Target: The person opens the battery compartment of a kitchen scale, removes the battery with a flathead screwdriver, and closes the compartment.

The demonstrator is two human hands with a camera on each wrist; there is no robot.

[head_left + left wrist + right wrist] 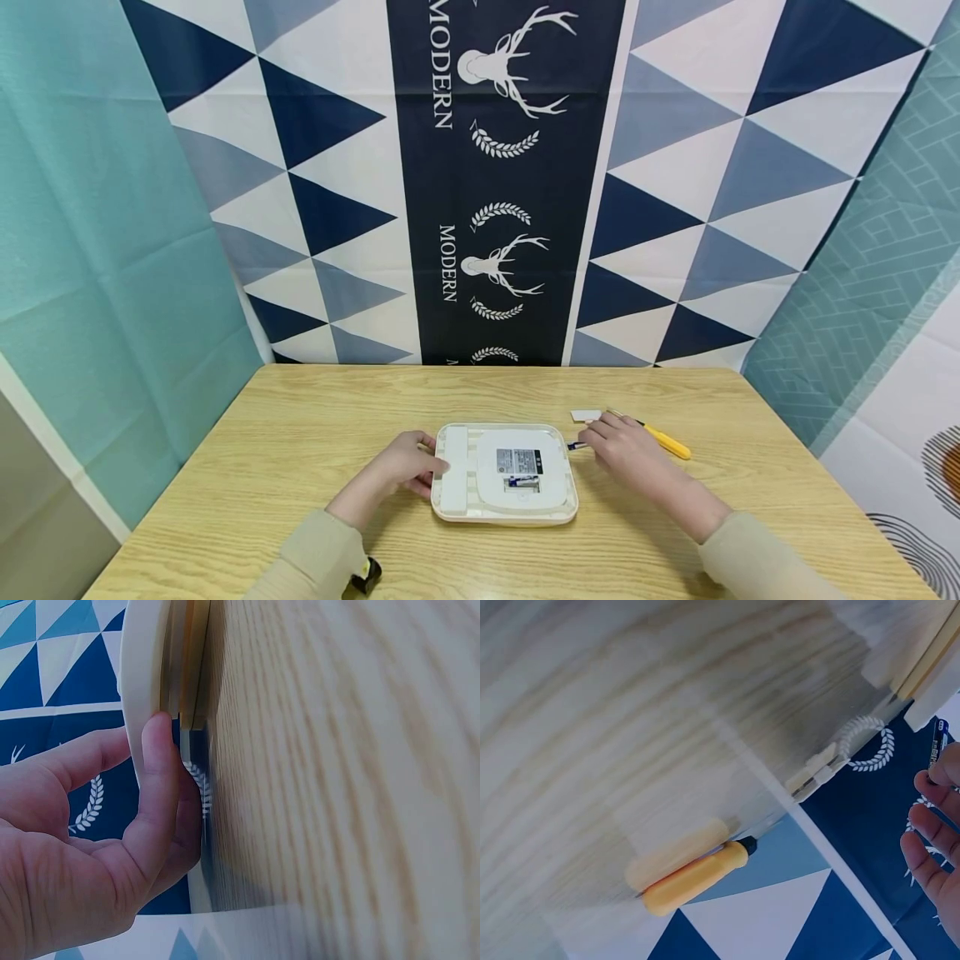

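— White plastic, back side up: the flat device (505, 483) lies in the middle of the wooden table (300, 433), its battery bay open with a battery (522, 481) showing inside. Which hand do we see on it?

— We see the left hand (408, 472) braced against its left edge, fingers curled round the rim, thumb pressed to the side. The right hand (626, 446) pinches a second, blue-banded battery (576, 445) just off the right edge.

— So which step do we judge this to be?

— Loading cells, we judge. The next move calls for carrying that battery over the bay and seating it the right way round while the left hand steadies the casing.

— And beyond?

— A small white cover (586, 414) and a yellow-handled screwdriver (660, 439) lie just behind the right hand. Behind the table hangs a cloth of blue and white triangles, printed with stag heads and "MODERN", with teal curtains at both sides.
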